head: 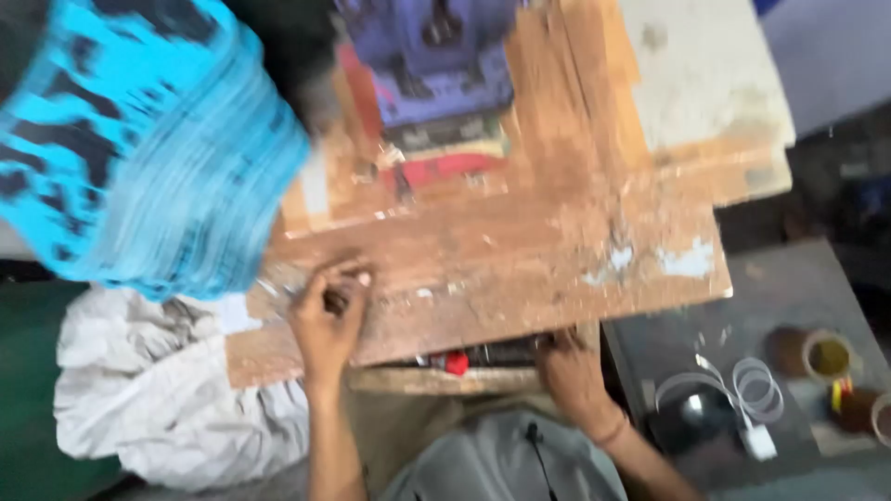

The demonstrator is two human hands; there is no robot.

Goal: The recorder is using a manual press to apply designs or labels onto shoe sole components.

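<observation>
My left hand (327, 311) rests on the near left part of a worn wooden workbench (520, 250), fingers curled around a small dark object that is too blurred to identify. My right hand (568, 366) reaches under the bench's front edge, beside a dark tool with a red end (455, 362) lying on a lower ledge. Whether the right hand grips anything is hidden. A blue and red machine (436, 83) stands at the far middle of the bench.
A large stack of blue and black patterned material (139, 130) fills the upper left. Crumpled white cloth (158, 380) lies below it. At right, a grey surface (789, 297) holds clear rings (756, 385), a white charger (759, 441) and small cups (826, 357).
</observation>
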